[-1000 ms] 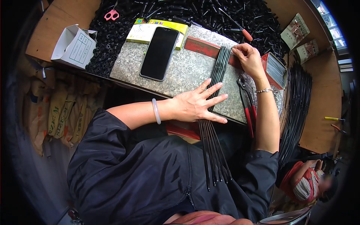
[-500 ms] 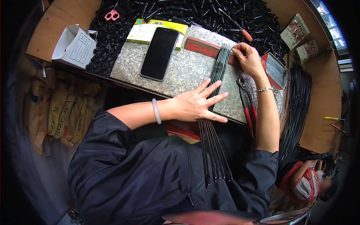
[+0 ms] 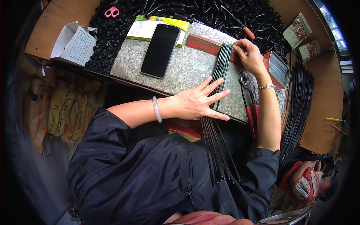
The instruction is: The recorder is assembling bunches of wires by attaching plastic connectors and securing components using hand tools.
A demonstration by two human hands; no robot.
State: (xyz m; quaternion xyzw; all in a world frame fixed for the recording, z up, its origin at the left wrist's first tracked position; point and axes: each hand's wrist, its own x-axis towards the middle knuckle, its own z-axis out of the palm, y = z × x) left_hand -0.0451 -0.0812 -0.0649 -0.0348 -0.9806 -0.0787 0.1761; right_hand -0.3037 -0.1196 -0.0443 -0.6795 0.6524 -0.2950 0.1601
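My left hand (image 3: 197,100) lies flat with its fingers spread over a row of long thin black rods (image 3: 222,67), pressing them on the speckled stone slab (image 3: 127,67). The rods' lower ends fan out past the slab's front edge, before my dark jacket. Their far ends rest across a worn red bar (image 3: 202,44). Beside those ends, my right hand (image 3: 248,56) is closed in a pinch of thumb and forefinger; whatever is between them is too small to make out. Red-handled cutters (image 3: 249,105) lie below my right wrist, over the slab's edge.
A black phone (image 3: 160,51) leans on a yellow-green box (image 3: 140,30). Black small parts (image 3: 206,11) heap behind, with a red-handled screwdriver (image 3: 248,33) and pink scissors (image 3: 111,12). A red tin (image 3: 275,71) of thin wires, more rods (image 3: 300,101) and another person (image 3: 303,183) are right.
The rods' lower ends have shifted slightly right and spread apart more. Both hands keep nearly the same place and pose, the right one still pinching by the rods' far ends.
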